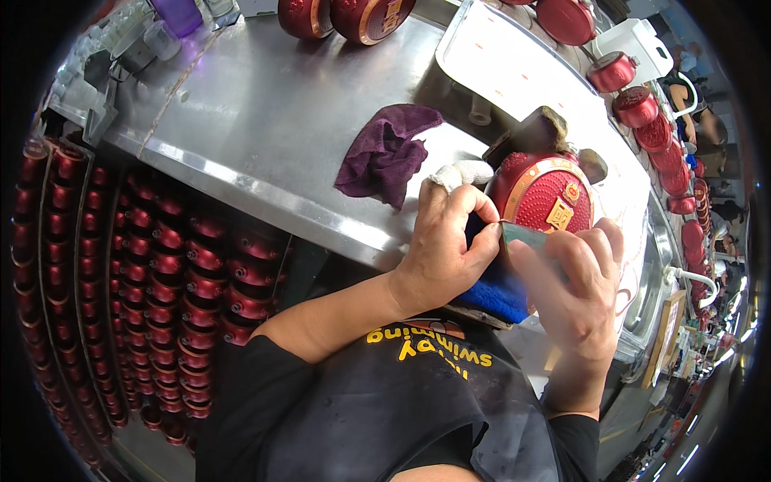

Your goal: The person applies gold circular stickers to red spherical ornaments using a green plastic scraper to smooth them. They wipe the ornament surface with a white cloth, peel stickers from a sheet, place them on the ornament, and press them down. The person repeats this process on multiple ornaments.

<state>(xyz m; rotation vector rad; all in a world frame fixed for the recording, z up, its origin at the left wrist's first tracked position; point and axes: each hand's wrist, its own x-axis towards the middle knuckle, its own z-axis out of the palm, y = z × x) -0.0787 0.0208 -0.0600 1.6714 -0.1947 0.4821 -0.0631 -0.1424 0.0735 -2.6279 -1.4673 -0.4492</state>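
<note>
In front of me both hands meet over a thin greenish sheet (526,238). My left hand (440,249), with white covers on some fingertips, pinches the sheet's left corner between thumb and forefinger. The curled fingers of my right hand (574,281) grip its right part, somewhat smeared by motion. Just beyond the sheet rests a red pot (526,177) with a gold band and gold emblems facing me. Dark padded blocks (543,130) touch its far side. Below my hands lies a blue cloth (494,299), partly hidden.
A crumpled purple cloth (385,157) lies on the steel table (257,104) left of my hands. Two red pots (373,18) stand at the far edge. A white tray (514,56) sits beyond the work. Racks of red pots (161,265) fill the lower left; more line the right.
</note>
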